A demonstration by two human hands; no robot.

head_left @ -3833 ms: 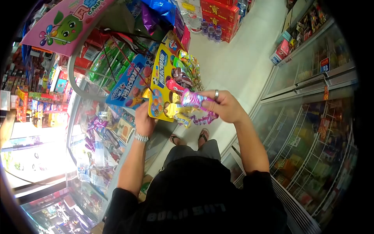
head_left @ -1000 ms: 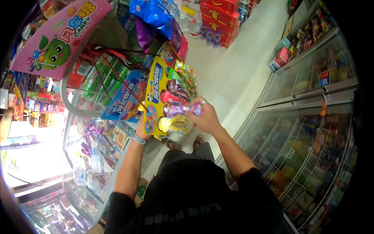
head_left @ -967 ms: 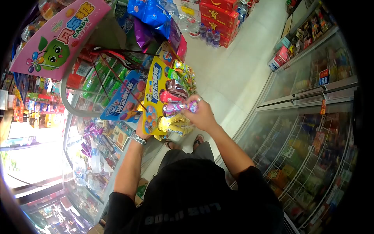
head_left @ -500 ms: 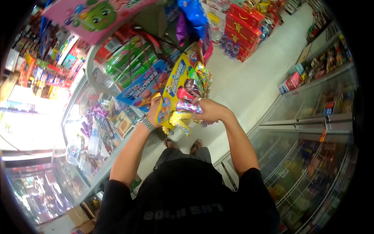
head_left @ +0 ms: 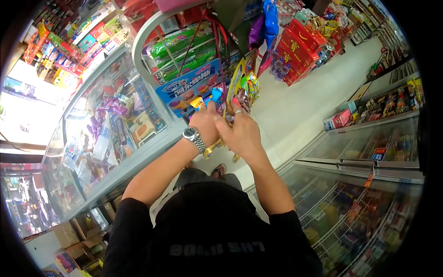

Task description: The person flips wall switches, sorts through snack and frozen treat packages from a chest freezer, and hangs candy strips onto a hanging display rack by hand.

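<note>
My left hand [head_left: 205,123], with a metal watch on the wrist, is closed at several wrapped candies. An orange-yellow wrapper [head_left: 197,102] and a blue wrapper [head_left: 215,95] show above its fingers. My right hand [head_left: 243,134], wearing a ring, grips the lower part of a yellow candy display card [head_left: 236,83], which is turned nearly edge-on. Brown-wrapped candy [head_left: 242,98] hangs beside its fingers, and its thumb reaches to the left hand. A blue candy display card [head_left: 190,87] hangs just behind the left hand. The fingertips of both hands are partly hidden.
A curved glass display case [head_left: 110,115] stands at my left, beneath a rack of green packages [head_left: 182,57]. Red boxes [head_left: 300,51] and bottles [head_left: 279,67] sit on the floor [head_left: 295,106] ahead. A glass-topped freezer [head_left: 350,194] runs along my right.
The yellow card has turned from facing me to nearly edge-on. My hands have come together, the right moving from the front of the candies to the card's lower edge. The view has shifted leftward.
</note>
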